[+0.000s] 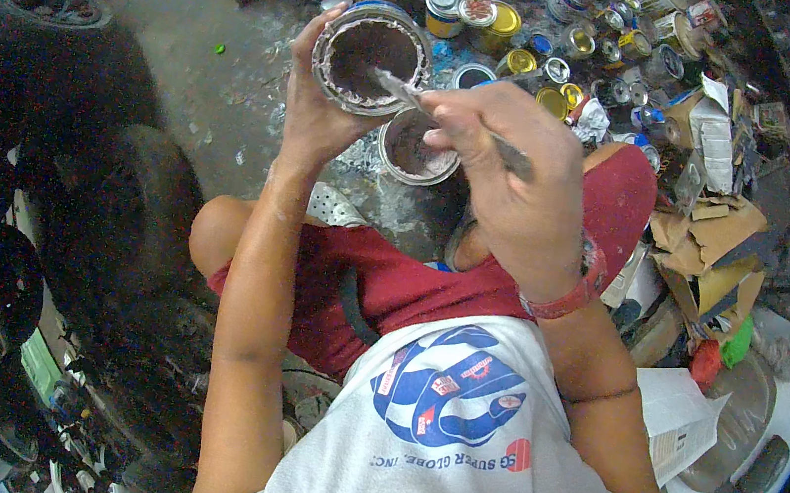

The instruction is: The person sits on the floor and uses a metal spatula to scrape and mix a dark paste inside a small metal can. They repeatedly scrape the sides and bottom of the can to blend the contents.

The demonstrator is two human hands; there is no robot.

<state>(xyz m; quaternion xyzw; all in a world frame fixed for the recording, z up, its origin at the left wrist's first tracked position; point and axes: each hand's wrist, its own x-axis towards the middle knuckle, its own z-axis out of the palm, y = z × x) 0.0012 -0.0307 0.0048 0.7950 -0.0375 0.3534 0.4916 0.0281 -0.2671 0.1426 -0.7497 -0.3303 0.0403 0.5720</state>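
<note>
My left hand (314,116) is wrapped round the side of an open paint can (354,45), held up and tilted so its inside faces me. Pale residue crusts its rim, and the inner wall is greyish brown. My right hand (522,189) grips a putty knife (398,89), its dark handle poking out past the fingers. The blade reaches over the can's near right rim, with its tip inside the opening. Just below, a second open can (409,156) stands on the floor, its inside coated greyish pink and partly hidden behind the first can and my right hand.
Many paint cans and tins (499,21) crowd the floor ahead and to the right. Torn cardboard (716,234) lies at the right, near a red plastic piece (705,361). Large dark tyres (51,52) stand along the left. My crossed legs (410,283) frame the near side.
</note>
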